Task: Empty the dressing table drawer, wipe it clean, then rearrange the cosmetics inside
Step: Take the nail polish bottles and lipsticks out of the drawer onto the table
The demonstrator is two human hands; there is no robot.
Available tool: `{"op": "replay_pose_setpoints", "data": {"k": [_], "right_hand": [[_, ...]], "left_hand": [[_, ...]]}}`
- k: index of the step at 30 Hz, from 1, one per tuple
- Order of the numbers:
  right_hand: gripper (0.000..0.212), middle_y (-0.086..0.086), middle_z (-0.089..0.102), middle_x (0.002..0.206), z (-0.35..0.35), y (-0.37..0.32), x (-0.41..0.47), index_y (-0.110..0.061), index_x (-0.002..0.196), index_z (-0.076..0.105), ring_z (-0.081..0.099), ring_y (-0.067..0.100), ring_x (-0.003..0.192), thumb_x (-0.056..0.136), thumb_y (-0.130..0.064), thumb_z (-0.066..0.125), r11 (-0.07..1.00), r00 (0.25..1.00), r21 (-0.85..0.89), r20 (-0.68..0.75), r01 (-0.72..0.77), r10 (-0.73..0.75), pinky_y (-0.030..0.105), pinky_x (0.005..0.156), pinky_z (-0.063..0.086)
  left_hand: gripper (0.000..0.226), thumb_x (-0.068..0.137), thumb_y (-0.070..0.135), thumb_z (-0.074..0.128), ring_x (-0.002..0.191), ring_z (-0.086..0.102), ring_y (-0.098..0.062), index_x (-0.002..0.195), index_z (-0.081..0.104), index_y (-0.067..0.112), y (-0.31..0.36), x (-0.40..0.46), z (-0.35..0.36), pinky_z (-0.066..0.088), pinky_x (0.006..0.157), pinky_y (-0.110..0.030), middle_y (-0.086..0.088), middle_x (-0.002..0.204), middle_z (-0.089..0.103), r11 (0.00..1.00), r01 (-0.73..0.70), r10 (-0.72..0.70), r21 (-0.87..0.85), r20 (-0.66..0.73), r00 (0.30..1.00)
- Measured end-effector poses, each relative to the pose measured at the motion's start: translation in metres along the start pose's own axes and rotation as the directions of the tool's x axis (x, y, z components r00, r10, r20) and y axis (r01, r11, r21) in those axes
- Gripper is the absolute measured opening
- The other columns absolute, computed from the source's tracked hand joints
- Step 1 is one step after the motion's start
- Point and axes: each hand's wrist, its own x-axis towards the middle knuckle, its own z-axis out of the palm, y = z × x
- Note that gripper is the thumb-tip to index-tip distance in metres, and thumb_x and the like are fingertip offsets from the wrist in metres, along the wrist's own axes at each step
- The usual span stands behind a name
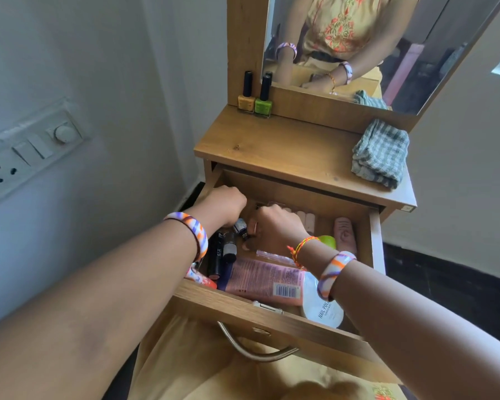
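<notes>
The emptying looks barely begun: only a yellow nail-polish bottle with a black cap (245, 93) and a green one beside it (263, 96) stand on the wooden tabletop (271, 145), well beyond both hands, while the pulled-out wooden drawer (260, 316) is crowded with cosmetics. Wiping and rearranging are all left to do, and the folded grey-and-white checked cloth (380, 154) lies on the tabletop, beyond and to the right of the right hand. Both hands reach into the drawer's far-left part, close together. The left hand (225, 204) is curled knuckles-up, and what it grips, if anything, cannot be told. The right hand (274, 226) has its fingers bent round a small dark bottle (241, 228) lying between the two hands (its thumb shows against the bottle's neck). Nearer the person than the hands lie black tubes (217, 255), a pink squeeze tube with a barcode (264, 280) and a white round tub of nail-polish remover (322, 306); right of the right hand lie a pink ribbed tube (344, 235) and a green object, partly hidden.
</notes>
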Motion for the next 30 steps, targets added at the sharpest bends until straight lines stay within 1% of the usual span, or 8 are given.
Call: {"op": "replay_pose_setpoints", "data": {"k": [3,8,16,20,22,25,28,30], "right_hand": [[0.033,0.010,0.065,0.106,0.003,-0.006,-0.002,-0.013,0.102,0.065,0.063,0.032,0.095,0.079,-0.036,0.067,0.993,1.000,-0.116,-0.023,0.014,-0.017,0.033,0.071,0.047],[0.032,0.012,0.067,0.100,0.007,-0.009,-0.002,-0.007,0.101,0.063,0.065,0.031,0.089,0.083,-0.033,0.064,0.993,0.998,-0.120,-0.054,-0.015,0.008,0.035,0.070,0.050],[0.041,0.012,0.066,0.102,0.005,-0.006,-0.002,-0.007,0.096,0.063,0.063,0.033,0.092,0.079,-0.044,0.066,0.993,0.988,0.018,-0.100,-0.116,0.117,0.032,0.066,0.042],[0.040,0.012,0.067,0.096,-0.003,-0.003,-0.003,-0.009,0.088,0.064,0.064,0.035,0.089,0.076,-0.046,0.065,0.978,0.973,0.104,-0.122,-0.182,0.194,0.031,0.067,0.043],[0.032,0.010,0.063,0.086,-0.008,-0.002,-0.004,-0.012,0.079,0.061,0.063,0.035,0.082,0.076,-0.045,0.063,0.969,0.964,0.131,-0.143,-0.208,0.226,0.029,0.064,0.043],[0.027,0.005,0.054,0.074,-0.015,0.000,-0.004,-0.015,0.064,0.050,0.051,0.032,0.066,0.074,-0.039,0.059,0.952,0.948,0.180,-0.162,-0.246,0.275,0.028,0.059,0.041],[0.022,0.005,0.055,0.075,-0.020,0.002,-0.004,-0.015,0.067,0.056,0.051,0.029,0.066,0.072,-0.037,0.059,0.935,0.942,0.253,-0.159,-0.249,0.295,0.028,0.059,0.042],[0.023,0.005,0.060,0.077,-0.023,0.004,-0.005,-0.014,0.072,0.061,0.056,0.029,0.070,0.073,-0.036,0.059,0.915,0.940,0.320,-0.152,-0.245,0.305,0.028,0.061,0.046]], "left_hand": [[0.028,0.088,0.000,0.049,0.113,0.055,-0.032,0.114,0.058,0.003,-0.002,0.002,0.006,0.049,0.088,-0.036,-0.016,0.120,0.057,1.000,0.002,-0.002,0.021,-0.003,1.000],[0.027,0.089,-0.001,0.048,0.112,0.055,-0.032,0.114,0.058,0.003,-0.001,0.002,0.004,0.049,0.087,-0.035,-0.016,0.119,0.057,0.999,-0.017,0.017,0.033,0.001,1.000],[0.017,0.085,-0.003,0.049,0.094,0.061,-0.031,0.096,0.059,0.005,-0.012,-0.004,-0.025,0.044,0.066,-0.034,-0.011,0.094,0.060,0.999,-0.017,0.022,0.046,-0.095,0.995],[0.049,0.090,0.005,0.051,0.101,0.059,-0.027,0.136,0.044,0.018,-0.025,-0.005,-0.046,0.050,0.075,-0.033,-0.011,0.127,0.055,0.957,0.012,-0.006,-0.290,0.021,1.000],[0.045,0.095,0.005,0.047,0.083,0.060,-0.020,0.137,0.044,0.020,-0.028,-0.011,-0.057,0.049,0.065,-0.028,-0.010,0.118,0.057,0.832,0.013,0.057,-0.555,0.108,0.993],[0.031,0.098,0.003,0.038,0.069,0.055,-0.012,0.123,0.056,0.005,-0.035,-0.026,-0.066,0.049,0.058,-0.021,-0.005,0.089,0.056,0.453,0.097,0.119,-0.886,0.168,0.978],[0.031,0.099,0.001,0.031,0.078,0.061,-0.022,0.114,0.058,0.000,-0.042,-0.037,-0.061,0.057,0.056,-0.022,-0.014,0.091,0.058,0.037,0.096,0.136,-0.995,0.100,0.986],[0.029,0.099,0.001,0.031,0.082,0.063,-0.031,0.105,0.060,0.001,-0.043,-0.042,-0.055,0.058,0.057,-0.022,-0.020,0.091,0.060,-0.126,0.075,0.137,-0.989,0.057,0.989]]}}
